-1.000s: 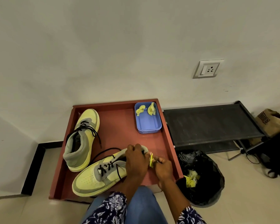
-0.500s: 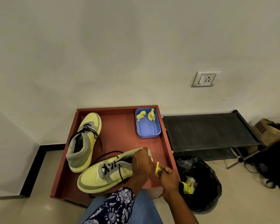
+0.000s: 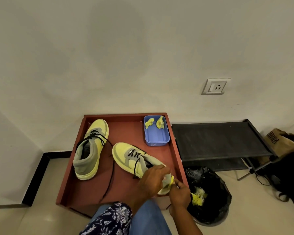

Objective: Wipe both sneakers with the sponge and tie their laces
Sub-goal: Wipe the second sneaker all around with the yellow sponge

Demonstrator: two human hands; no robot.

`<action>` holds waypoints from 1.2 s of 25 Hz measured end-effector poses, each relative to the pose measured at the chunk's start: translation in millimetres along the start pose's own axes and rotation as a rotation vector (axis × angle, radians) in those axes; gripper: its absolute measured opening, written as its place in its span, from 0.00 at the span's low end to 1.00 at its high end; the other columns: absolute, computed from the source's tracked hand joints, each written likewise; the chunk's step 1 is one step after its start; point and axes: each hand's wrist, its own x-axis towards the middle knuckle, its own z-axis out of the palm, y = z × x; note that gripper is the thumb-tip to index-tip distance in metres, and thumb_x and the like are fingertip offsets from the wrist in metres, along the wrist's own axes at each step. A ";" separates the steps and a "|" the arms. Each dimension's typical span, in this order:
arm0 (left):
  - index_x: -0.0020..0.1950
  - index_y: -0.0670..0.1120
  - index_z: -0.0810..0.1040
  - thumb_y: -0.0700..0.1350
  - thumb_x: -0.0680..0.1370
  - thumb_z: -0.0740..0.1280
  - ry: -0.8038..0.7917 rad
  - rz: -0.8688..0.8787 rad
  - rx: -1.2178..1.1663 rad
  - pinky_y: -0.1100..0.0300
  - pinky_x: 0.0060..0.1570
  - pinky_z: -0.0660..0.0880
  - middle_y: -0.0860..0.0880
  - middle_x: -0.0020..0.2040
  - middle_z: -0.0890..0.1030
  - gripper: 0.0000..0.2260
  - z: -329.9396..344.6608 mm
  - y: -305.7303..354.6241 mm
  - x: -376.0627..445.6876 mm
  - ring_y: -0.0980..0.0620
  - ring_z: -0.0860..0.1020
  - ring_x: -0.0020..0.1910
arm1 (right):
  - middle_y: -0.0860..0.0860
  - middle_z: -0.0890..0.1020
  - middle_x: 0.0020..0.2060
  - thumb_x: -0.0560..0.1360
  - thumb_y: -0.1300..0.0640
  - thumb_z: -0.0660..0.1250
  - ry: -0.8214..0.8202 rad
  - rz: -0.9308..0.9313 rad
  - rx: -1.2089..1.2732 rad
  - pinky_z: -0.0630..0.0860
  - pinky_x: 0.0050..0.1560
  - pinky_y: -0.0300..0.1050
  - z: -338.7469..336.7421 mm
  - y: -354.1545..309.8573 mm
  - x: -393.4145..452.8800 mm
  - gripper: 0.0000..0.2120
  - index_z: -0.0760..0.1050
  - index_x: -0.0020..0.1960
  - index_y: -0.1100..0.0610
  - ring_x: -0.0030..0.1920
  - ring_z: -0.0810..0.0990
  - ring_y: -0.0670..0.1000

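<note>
— Red-brown shallow wooden tray [image 3: 70,192] on the floor; where's the near yellow-and-grey black-laced sneaker [image 3: 134,158]?
— Lying in it; left hand [image 3: 153,182] grips its heel; right hand [image 3: 180,194] pinches a small yellow sponge scrap [image 3: 171,181] against it.

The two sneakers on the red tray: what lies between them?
In the head view, a loose black lace runs down the bare tray floor between the left sneaker and the right sneaker; nothing else lies there.
</note>
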 end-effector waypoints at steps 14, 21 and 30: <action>0.53 0.36 0.76 0.35 0.69 0.57 0.119 -0.145 -0.114 0.75 0.44 0.66 0.41 0.46 0.78 0.15 -40.4 -93.9 -35.0 0.59 0.71 0.42 | 0.55 0.84 0.39 0.70 0.65 0.68 -0.190 0.076 0.077 0.77 0.41 0.47 57.0 -1.1 -22.3 0.08 0.80 0.36 0.54 0.39 0.78 0.52; 0.59 0.39 0.78 0.45 0.74 0.60 0.159 -0.187 -0.223 0.72 0.50 0.66 0.41 0.51 0.79 0.18 -35.4 -95.1 -37.5 0.51 0.76 0.51 | 0.58 0.83 0.45 0.69 0.62 0.68 -0.256 0.163 -0.005 0.79 0.50 0.55 110.4 5.7 -38.6 0.04 0.76 0.39 0.54 0.45 0.81 0.59; 0.55 0.39 0.80 0.40 0.72 0.62 0.203 -0.174 -0.266 0.81 0.48 0.63 0.41 0.49 0.80 0.15 -34.7 -97.1 -36.8 0.55 0.74 0.49 | 0.53 0.83 0.46 0.73 0.68 0.62 -0.198 -0.051 -0.090 0.72 0.44 0.41 98.4 -22.6 -8.7 0.12 0.81 0.51 0.60 0.43 0.77 0.51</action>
